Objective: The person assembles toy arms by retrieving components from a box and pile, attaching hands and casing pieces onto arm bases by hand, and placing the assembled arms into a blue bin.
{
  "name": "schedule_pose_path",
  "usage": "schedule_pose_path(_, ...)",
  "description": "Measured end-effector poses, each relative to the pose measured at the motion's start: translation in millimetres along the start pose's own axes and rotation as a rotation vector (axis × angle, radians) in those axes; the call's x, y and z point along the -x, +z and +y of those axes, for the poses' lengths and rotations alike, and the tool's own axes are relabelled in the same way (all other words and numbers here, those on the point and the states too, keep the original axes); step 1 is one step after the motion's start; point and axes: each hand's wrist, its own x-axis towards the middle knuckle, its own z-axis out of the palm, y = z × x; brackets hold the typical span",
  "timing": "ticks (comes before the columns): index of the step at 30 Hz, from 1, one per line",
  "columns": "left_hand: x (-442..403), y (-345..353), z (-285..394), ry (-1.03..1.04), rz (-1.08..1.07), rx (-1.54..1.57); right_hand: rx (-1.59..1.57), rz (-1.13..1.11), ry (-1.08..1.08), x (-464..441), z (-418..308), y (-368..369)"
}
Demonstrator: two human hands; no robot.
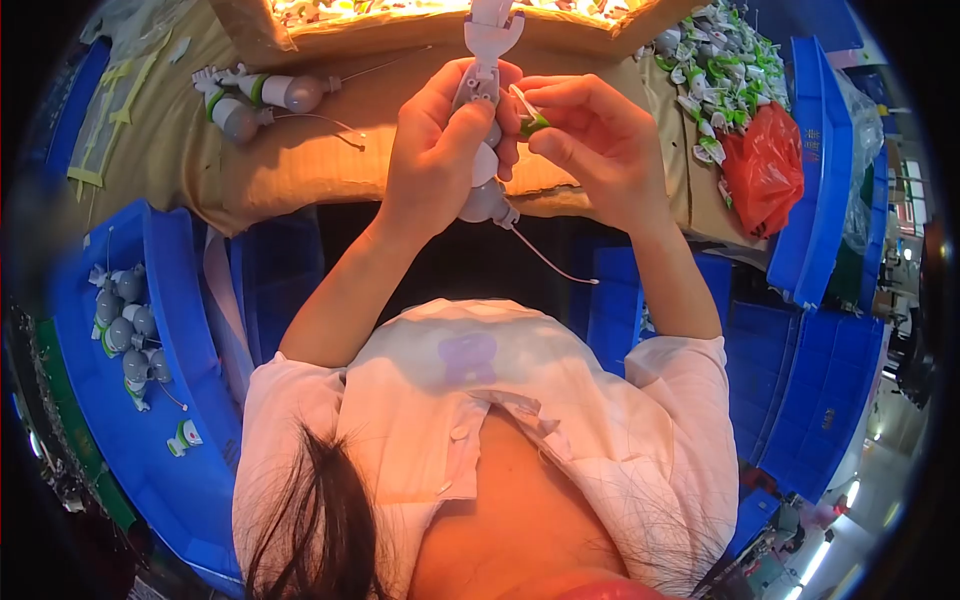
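My left hand (435,150) is closed around a white and grey plastic assembly (485,200). Its thumb presses near an open grey section with small posts. A rounded grey end with a thin cord (555,263) hangs below the hand, and a white forked part (493,38) sticks out above it. Close by on the right, my right hand (600,140) pinches a small green and white plastic piece (530,115) between thumb and fingers. This piece is beside the assembly; whether they touch I cannot tell.
Similar assemblies with cords (265,95) lie on the brown-covered table (310,165). A brightly lit cardboard box (400,45) stands at the back. Green and white parts (710,65) and a red plastic bag (765,170) are at right. A blue bin (180,300) at left holds several more assemblies.
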Motion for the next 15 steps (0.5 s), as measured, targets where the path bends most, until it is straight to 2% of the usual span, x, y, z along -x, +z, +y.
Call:
schedule_pose_path(1,0.3,-0.9,0.3,-0.013,-0.012,0.021,-0.144,-0.008,0.017,-0.7,1.1,-0.1)
schedule_pose_path(5,1.3,0.0,3.4,-0.058,-0.018,0.046,-0.223,-0.074,0.061,-3.2,2.8,-9.1)
schedule_pose_path(7,1.2,-0.3,3.4,-0.077,-0.041,0.056,-0.015,-0.046,-0.021,-5.7,-8.4,-9.8)
schedule_pose_path(8,2.0,-0.5,2.2,-0.076,-0.039,0.058,-0.014,-0.048,-0.019,-6.6,-14.8,-9.2)
schedule_pose_path(10,3.8,0.1,-2.0,-0.051,-0.022,0.086,0.454,-0.018,-0.317,-6.8,-28.6,-7.4)
schedule_pose_path(11,4.5,1.9,-2.1,-0.051,-0.022,0.089,0.455,-0.019,-0.315,-7.0,-33.6,-4.6)
schedule_pose_path(13,5.4,5.9,-1.2,-0.017,0.020,0.027,0.689,-0.042,-0.569,-8.6,-39.5,5.6)
schedule_pose_path(15,5.7,7.0,-1.7,0.046,0.016,-0.065,0.696,-0.021,-0.561,-7.2,-35.0,12.2)
